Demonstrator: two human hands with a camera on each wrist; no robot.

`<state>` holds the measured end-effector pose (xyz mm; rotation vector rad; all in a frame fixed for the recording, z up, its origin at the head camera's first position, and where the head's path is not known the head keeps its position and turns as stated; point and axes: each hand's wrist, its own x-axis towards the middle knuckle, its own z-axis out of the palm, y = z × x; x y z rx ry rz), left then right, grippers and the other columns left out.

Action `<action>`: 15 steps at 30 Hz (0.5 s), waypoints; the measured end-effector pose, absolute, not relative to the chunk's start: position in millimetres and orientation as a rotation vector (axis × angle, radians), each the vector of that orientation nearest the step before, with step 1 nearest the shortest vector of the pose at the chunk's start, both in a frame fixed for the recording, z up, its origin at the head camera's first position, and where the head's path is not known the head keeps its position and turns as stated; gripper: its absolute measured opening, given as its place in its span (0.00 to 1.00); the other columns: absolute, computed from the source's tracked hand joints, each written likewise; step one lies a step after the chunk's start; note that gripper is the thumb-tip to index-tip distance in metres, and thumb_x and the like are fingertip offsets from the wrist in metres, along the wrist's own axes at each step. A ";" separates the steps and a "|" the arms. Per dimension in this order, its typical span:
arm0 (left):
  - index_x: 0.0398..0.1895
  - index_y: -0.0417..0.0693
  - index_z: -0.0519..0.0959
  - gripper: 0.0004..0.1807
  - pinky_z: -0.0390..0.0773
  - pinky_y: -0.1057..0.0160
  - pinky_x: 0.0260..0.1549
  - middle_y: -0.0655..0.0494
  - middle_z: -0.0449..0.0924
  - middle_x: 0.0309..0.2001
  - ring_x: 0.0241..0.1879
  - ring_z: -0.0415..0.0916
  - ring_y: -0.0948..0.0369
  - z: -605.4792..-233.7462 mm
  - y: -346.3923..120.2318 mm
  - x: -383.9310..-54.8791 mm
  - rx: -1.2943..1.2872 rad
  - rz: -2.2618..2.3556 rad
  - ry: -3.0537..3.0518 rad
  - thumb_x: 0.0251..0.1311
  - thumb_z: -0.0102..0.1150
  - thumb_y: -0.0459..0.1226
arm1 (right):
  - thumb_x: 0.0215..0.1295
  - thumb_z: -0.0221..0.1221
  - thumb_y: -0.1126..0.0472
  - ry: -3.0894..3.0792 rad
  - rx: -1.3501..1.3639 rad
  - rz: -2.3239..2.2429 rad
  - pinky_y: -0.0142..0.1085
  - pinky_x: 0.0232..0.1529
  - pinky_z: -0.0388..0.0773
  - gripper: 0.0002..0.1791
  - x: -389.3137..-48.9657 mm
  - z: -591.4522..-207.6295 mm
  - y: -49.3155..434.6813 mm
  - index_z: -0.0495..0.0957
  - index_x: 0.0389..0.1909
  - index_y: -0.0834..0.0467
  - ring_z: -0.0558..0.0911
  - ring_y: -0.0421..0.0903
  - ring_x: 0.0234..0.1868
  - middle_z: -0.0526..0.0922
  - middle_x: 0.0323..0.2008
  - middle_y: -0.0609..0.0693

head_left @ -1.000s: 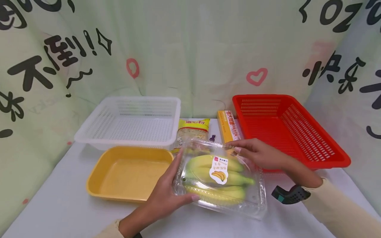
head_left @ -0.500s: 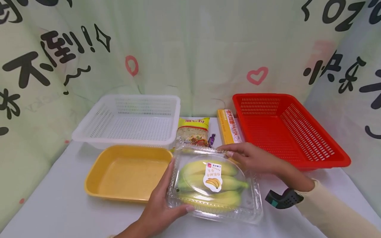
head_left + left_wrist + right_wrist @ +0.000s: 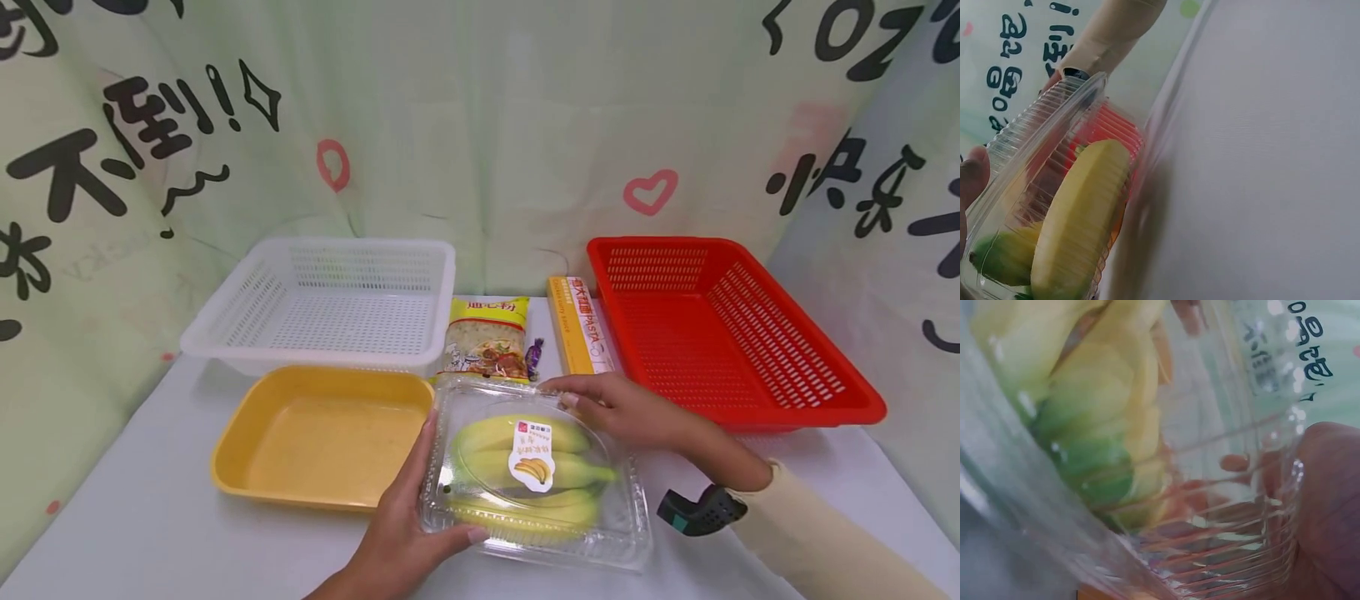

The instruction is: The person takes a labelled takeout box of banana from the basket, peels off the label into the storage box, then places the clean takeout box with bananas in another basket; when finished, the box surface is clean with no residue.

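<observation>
head view: left hand's (image 3: 405, 512) and right hand's (image 3: 633, 408) fingers (image 3: 579, 384) pinch a clear, ridged box (image 3: 600, 546) of yellow-green bananas (image 3: 483, 462).

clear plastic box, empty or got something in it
Not empty: the clear plastic box holds bananas, visible through it in the head view.

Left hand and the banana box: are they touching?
Touching: in the head view, the left hand holds the box, thumb over its near edge.

Bananas (image 3: 480, 462): in container (image 3: 618, 521), near side
Tray (image 3: 322, 437): left of container
Left basket (image 3: 345, 321): far side of tray
Packet (image 3: 533, 357): between bag (image 3: 483, 343) and box (image 3: 574, 325)
Right basket (image 3: 675, 333): right of box
</observation>
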<state>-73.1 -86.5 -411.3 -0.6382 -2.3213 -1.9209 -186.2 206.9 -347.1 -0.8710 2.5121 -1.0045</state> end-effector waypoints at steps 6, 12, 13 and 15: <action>0.79 0.54 0.41 0.65 0.49 0.70 0.66 0.53 0.42 0.77 0.74 0.43 0.55 -417.2 -86.0 -72.8 -0.671 -1.846 -2.304 0.44 0.78 0.40 | 0.74 0.51 0.63 2.524 -0.879 -1.003 0.43 0.55 0.75 0.20 -186.2 -352.1 205.6 0.74 0.63 0.61 0.76 0.47 0.49 0.81 0.52 0.53; 0.78 0.47 0.39 0.64 0.44 0.71 0.67 0.48 0.38 0.78 0.74 0.40 0.54 -427.9 -82.9 -70.6 -0.785 -1.702 -2.302 0.47 0.77 0.40 | 0.72 0.52 0.65 2.504 -0.828 -0.994 0.33 0.34 0.74 0.20 -185.7 -353.5 209.0 0.74 0.63 0.61 0.73 0.45 0.30 0.74 0.27 0.45; 0.78 0.46 0.38 0.64 0.43 0.71 0.67 0.48 0.37 0.78 0.74 0.39 0.55 -429.5 -82.7 -70.3 -0.794 -1.704 -2.310 0.48 0.76 0.40 | 0.72 0.52 0.65 2.512 -0.828 -0.981 0.33 0.34 0.74 0.20 -185.7 -353.8 209.4 0.74 0.63 0.60 0.74 0.44 0.31 0.77 0.29 0.45; 0.78 0.47 0.37 0.63 0.41 0.72 0.67 0.49 0.35 0.78 0.75 0.36 0.56 -432.0 -83.0 -69.4 -0.782 -1.729 -2.347 0.50 0.75 0.41 | 0.71 0.52 0.67 2.533 -0.851 -0.948 0.33 0.36 0.75 0.20 -186.1 -354.7 209.2 0.75 0.62 0.58 0.75 0.45 0.36 0.81 0.38 0.45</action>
